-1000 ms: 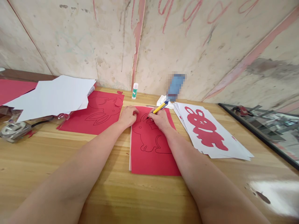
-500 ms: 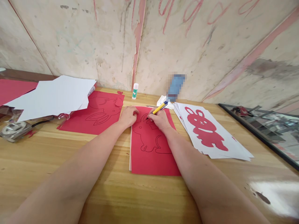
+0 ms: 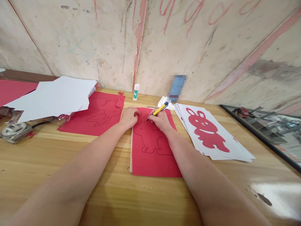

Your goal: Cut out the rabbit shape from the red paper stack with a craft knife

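In my right hand [image 3: 161, 119] is a yellow pen [image 3: 160, 109] with a dark blue end, its tip touching the ear of a rabbit outline. The outline is drawn in thin black lines on a sheet of red paper [image 3: 150, 164] lying over paler sheets that show along its left edge. My left hand [image 3: 129, 116] lies at that sheet's upper left edge, fingers slightly bent and pressing down, gripping nothing. Left of it rests another red sheet [image 3: 77, 124] with a rabbit outline and a small cut piece at its upper corner.
A glue stick [image 3: 135, 92] stands near the wall. White sheets [image 3: 61, 95] and a tape measure [image 3: 15, 131] are on the left. At right, a red rabbit cutout [image 3: 204, 124] lies on white paper [image 3: 219, 153], beside a black-framed mirror-like panel [image 3: 263, 138]. A blurred blue object [image 3: 177, 88] leans by the wall.
The pen's rear end has shifted very slightly. Both hands and the paper hold nearly the same place.
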`<state>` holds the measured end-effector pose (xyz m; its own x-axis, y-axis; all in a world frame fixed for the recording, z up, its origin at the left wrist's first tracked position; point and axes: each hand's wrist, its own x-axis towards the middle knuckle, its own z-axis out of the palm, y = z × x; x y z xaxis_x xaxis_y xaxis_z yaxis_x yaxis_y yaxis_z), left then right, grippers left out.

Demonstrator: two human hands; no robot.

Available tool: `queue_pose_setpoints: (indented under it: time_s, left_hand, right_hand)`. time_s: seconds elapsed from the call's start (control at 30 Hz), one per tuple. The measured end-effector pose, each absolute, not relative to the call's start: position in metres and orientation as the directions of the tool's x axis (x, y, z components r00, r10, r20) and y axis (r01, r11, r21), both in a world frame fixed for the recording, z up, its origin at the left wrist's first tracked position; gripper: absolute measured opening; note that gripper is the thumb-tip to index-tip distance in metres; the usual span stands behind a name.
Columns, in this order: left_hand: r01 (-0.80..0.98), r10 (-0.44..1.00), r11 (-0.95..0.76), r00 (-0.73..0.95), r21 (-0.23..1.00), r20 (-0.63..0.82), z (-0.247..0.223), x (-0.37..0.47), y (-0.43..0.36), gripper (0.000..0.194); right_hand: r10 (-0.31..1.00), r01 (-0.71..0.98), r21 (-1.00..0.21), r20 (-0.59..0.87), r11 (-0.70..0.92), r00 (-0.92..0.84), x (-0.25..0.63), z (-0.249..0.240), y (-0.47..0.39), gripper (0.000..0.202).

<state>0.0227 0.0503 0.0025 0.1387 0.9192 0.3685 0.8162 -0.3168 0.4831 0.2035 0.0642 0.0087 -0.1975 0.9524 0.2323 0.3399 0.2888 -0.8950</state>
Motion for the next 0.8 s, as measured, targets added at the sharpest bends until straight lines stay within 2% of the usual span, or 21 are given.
queue_pose_setpoints:
  time_s: [0.8]
  left_hand:
    - [0.814, 0.92, -0.316, 0.138, 0.487, 0.367, 0.0023, 0.0231, 0.0504, 0.029]
  right_hand:
    - [0.938, 0.28, -0.913, 0.225, 0.297, -0.262, 0.2029, 0.0089, 0.0629, 0.007]
